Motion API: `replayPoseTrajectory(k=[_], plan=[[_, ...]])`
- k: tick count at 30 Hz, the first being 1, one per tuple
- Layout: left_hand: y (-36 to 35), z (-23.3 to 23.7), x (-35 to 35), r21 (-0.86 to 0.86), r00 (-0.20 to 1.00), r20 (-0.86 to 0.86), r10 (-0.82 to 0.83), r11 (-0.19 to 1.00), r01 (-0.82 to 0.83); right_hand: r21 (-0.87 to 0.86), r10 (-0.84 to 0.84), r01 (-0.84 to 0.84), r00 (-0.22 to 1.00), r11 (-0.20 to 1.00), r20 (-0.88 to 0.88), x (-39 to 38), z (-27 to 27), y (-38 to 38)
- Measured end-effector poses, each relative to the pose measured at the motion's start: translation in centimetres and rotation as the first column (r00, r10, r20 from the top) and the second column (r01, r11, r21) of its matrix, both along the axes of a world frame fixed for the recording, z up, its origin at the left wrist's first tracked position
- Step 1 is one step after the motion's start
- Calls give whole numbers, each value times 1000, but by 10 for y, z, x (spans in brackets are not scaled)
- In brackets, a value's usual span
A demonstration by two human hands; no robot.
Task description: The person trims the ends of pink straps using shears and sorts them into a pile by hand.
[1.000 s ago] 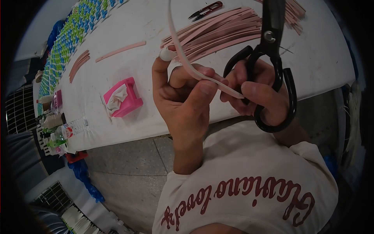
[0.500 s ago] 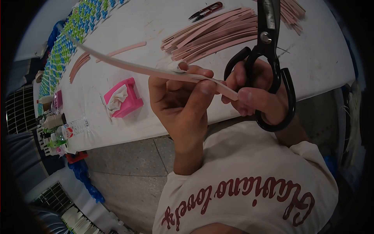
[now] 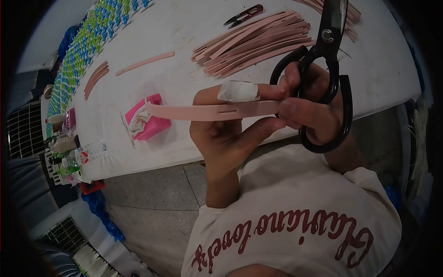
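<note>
My right hand (image 3: 316,104) has black-handled scissors (image 3: 327,37) looped over its fingers, blades pointing up and away. Its thumb and fingertips also pinch one end of a pink strap (image 3: 180,113). The strap runs leftward across my left palm, its free end in the air, and a short slit shows in it. My left hand (image 3: 219,141) is open behind the strap, with index finger and thumb stretched apart near my right fingertips. White tape (image 3: 238,91) wraps the left index finger.
Beyond my hands lies a pile of pink straps (image 3: 254,41) on the white table (image 3: 157,34). Small thread snips (image 3: 243,16) lie behind it. To the left are a pink holder (image 3: 159,124), a few loose straps (image 3: 96,79), a plastic bottle (image 3: 87,154) and green-blue items (image 3: 78,67).
My left hand has let go of its pinch and spread its thumb and index finger. The strap has turned flat and level, its free end now lower. My right hand and the scissors shifted slightly right.
</note>
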State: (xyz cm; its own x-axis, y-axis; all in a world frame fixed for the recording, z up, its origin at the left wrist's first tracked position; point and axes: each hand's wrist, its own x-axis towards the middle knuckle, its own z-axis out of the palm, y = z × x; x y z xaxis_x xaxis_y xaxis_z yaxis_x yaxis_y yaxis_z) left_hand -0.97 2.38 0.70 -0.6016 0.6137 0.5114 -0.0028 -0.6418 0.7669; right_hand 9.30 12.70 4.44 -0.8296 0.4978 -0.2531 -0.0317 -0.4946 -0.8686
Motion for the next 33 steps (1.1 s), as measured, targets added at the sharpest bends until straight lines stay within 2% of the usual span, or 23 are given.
replayPoseTrajectory(k=[2,9,12,17,21,24,33], plan=[[-2,-3,-3,-83,996,-87,12,996,-19,28,1,-1,1000,1000,0,-1,-4,0],[-4,-2,-10,-76,992,-120,-29,997,19,109,9,-7,1000,994,-25,0,-7,1],[-4,-6,-15,-37,981,-172,-93,995,88,102,41,-38,999,994,-33,2,-8,3],[-2,-10,-16,131,979,-120,-164,975,180,85,65,-64,998,994,-9,4,-8,6],[-7,-9,-24,102,976,-143,-164,978,179,155,55,-55,998,986,6,8,-9,12],[-7,-8,-26,167,977,-141,-161,969,183,174,49,-48,999,984,1,11,-10,15],[-11,-8,-26,199,993,-95,-64,977,82,140,60,-62,998,988,25,13,-12,17]])
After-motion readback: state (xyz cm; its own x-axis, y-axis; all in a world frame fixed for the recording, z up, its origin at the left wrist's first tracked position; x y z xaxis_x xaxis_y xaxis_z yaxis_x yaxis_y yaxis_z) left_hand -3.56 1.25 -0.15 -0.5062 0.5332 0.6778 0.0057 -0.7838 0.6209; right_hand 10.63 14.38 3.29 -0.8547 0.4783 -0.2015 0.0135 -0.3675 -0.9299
